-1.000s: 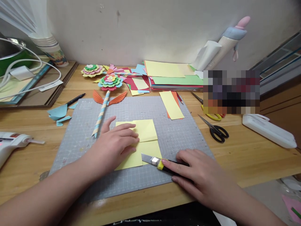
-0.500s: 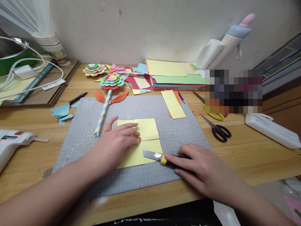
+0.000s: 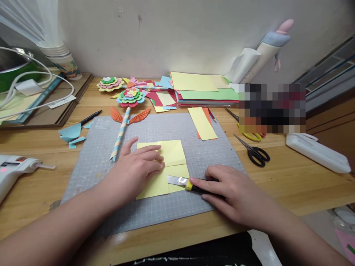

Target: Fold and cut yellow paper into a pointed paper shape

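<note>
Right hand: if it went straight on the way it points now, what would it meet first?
Probably the left hand, with the knife leading; whether its blade touches the paper beneath is unclear.

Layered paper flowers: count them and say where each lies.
2: the front flower beyond the orange leaves, the rear flower farther back, leftward. More could be hidden.

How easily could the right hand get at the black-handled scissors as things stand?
Probably yes: nothing visible lies between the right hand and the black-handled scissors, though it likely must release the utility knife first.
</note>
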`<control>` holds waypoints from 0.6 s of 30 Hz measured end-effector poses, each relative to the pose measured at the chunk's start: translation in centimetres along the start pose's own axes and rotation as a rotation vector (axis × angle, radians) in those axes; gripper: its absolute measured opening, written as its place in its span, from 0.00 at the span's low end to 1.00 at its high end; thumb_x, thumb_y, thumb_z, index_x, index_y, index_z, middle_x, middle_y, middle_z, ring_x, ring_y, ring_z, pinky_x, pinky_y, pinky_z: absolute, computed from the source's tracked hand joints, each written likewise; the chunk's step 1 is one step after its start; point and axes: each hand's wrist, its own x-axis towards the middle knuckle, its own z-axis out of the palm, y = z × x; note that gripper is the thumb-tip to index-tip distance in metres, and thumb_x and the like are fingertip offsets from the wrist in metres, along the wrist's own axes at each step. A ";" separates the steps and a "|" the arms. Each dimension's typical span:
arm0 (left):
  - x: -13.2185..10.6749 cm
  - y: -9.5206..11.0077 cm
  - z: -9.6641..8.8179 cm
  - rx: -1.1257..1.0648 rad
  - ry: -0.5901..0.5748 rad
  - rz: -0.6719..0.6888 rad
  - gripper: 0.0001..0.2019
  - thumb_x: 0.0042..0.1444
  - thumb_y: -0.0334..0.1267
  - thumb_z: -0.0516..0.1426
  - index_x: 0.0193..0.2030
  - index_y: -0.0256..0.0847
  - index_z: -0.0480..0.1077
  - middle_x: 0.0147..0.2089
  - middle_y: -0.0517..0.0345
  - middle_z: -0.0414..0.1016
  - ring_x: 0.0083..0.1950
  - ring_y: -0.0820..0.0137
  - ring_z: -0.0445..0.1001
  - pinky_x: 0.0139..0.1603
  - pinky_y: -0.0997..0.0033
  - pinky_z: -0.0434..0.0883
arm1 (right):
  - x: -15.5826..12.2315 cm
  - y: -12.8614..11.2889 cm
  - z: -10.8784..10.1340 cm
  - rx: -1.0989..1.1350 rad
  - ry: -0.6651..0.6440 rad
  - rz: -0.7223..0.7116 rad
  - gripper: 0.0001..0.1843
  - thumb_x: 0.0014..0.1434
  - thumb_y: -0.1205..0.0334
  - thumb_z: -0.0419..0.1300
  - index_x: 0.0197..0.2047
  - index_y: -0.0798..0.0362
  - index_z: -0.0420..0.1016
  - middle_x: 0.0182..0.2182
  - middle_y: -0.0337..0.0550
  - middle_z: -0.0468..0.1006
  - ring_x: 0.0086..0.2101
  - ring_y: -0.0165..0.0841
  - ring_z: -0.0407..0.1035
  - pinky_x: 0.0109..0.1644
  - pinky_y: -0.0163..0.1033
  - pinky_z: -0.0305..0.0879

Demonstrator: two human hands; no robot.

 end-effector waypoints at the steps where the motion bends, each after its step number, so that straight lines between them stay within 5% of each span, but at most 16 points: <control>1: 0.0 0.0 0.0 0.000 -0.002 0.001 0.09 0.65 0.35 0.55 0.38 0.51 0.76 0.45 0.69 0.82 0.61 0.64 0.72 0.69 0.51 0.35 | 0.0 0.1 0.0 0.002 -0.003 0.001 0.23 0.66 0.62 0.53 0.63 0.40 0.69 0.37 0.47 0.71 0.36 0.40 0.66 0.37 0.45 0.63; 18: 0.0 0.1 -0.1 -0.006 -0.011 -0.005 0.10 0.65 0.34 0.54 0.37 0.51 0.75 0.45 0.70 0.81 0.61 0.64 0.72 0.68 0.50 0.36 | -1.5 -0.8 0.5 -0.011 0.005 0.041 0.22 0.67 0.62 0.52 0.63 0.45 0.69 0.37 0.49 0.72 0.35 0.39 0.67 0.36 0.45 0.66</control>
